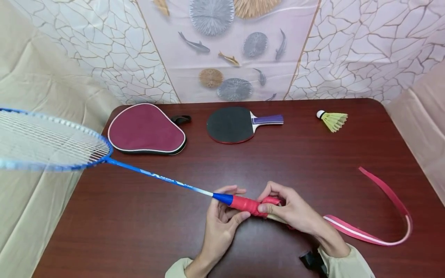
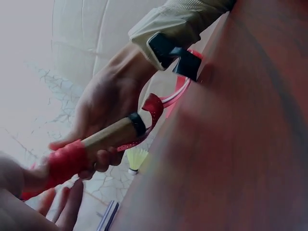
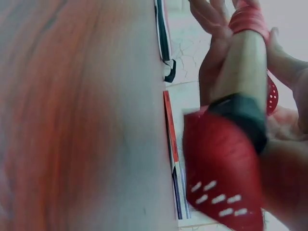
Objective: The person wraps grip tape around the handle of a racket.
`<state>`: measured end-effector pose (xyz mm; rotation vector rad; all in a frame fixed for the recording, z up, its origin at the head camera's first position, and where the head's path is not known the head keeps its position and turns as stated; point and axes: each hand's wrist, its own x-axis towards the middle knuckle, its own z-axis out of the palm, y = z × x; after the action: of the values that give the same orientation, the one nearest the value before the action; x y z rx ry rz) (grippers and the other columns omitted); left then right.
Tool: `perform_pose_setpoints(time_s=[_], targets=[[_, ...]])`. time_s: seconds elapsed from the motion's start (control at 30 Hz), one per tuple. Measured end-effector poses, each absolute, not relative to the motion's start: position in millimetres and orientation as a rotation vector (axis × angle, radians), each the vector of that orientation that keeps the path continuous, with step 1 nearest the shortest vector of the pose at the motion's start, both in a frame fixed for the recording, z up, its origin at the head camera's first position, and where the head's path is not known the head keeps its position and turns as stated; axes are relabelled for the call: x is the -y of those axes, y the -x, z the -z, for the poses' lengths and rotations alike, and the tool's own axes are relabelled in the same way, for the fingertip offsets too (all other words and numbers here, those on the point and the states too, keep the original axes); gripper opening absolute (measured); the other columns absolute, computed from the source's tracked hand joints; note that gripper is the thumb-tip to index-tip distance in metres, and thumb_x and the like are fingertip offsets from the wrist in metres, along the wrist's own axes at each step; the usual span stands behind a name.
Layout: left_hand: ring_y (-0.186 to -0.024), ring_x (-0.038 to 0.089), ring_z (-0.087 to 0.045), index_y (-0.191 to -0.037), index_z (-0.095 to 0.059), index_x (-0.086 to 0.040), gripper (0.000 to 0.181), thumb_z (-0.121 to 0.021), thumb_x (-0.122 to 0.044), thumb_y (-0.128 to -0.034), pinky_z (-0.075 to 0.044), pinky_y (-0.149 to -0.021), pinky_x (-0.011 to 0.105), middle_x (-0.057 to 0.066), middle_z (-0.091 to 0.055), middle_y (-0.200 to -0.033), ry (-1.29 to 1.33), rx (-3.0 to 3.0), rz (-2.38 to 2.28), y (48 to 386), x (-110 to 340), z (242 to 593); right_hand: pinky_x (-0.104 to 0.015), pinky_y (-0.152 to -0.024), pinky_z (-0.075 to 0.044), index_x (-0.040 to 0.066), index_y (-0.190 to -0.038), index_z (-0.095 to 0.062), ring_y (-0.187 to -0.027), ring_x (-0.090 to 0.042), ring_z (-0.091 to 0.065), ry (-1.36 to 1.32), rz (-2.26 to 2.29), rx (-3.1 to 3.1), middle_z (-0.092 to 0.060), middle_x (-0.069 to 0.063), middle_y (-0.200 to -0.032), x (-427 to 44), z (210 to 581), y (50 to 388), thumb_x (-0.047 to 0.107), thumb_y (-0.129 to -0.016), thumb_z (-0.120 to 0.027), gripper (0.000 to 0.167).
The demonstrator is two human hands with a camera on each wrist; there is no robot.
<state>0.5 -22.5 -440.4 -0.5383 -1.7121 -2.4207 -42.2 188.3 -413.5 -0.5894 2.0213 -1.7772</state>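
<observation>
A blue badminton racket (image 1: 163, 178) is held slanting above the table, its head at the left. Red grip tape (image 1: 245, 204) covers the upper handle below the blue cone. In the left wrist view the lower handle (image 2: 110, 135) is bare wood with a black band at its butt end. My left hand (image 1: 219, 228) holds the racket near the cone, thumb against the wrapped part. The right hand (image 1: 297, 208) pinches the tape at the lower edge of the wrap. From there the loose tape tail (image 1: 358, 231) trails rightward in a curve, perforated where the right wrist view shows it.
Along the back of the brown table (image 1: 139, 239) lie a maroon paddle case (image 1: 146, 129), a black table tennis bat (image 1: 229, 124) with a purple handle, and a yellow shuttlecock (image 1: 333, 120). Patterned cloth hangs behind. A black strapped device (image 1: 313, 262) sits by the right cuff.
</observation>
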Motion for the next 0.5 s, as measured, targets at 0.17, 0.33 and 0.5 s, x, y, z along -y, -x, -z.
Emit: perform_pose_setpoints(time_s=[0.17, 0.33, 0.5], targets=[[-0.108, 0.038, -0.060, -0.132, -0.038, 0.005, 0.054, -0.066, 0.011, -0.0869, -0.056, -0.081, 0.047, 0.029, -0.056, -0.121, 0.566, 1.759, 2.474, -0.9, 21.5, 439.9, -0.027, -0.059, -0.048, 0.019, -0.092, -0.062, -0.073, -0.018, -0.058, 0.606, 1.688, -2.227, -0.065, 0.000, -0.084, -188.2, 414.8, 43.5, 0.021, -0.077, -0.084, 0.027], [-0.107, 0.038, -0.062, -0.122, -0.044, 0.001, 0.041, -0.066, 0.009, -0.0886, -0.056, -0.082, 0.046, 0.028, -0.059, -0.117, 0.525, 1.780, 2.461, -0.9, 19.8, 440.1, -0.027, -0.064, -0.049, 0.021, -0.089, -0.061, -0.081, -0.018, -0.061, 0.622, 1.634, -2.306, -0.067, 0.004, -0.088, -186.7, 415.4, 42.8, 0.022, -0.073, -0.088, 0.031], [-0.106, 0.037, -0.063, -0.120, -0.044, 0.001, 0.038, -0.065, 0.009, -0.0893, -0.057, -0.081, 0.042, 0.025, -0.062, -0.115, 0.501, 1.784, 2.439, -0.9, 20.3, 440.6, -0.027, -0.059, -0.048, 0.027, -0.091, -0.062, -0.071, -0.013, -0.059, 0.579, 1.521, -2.475, -0.064, 0.009, -0.079, -187.5, 411.7, 41.3, 0.036, -0.070, -0.089, 0.036]])
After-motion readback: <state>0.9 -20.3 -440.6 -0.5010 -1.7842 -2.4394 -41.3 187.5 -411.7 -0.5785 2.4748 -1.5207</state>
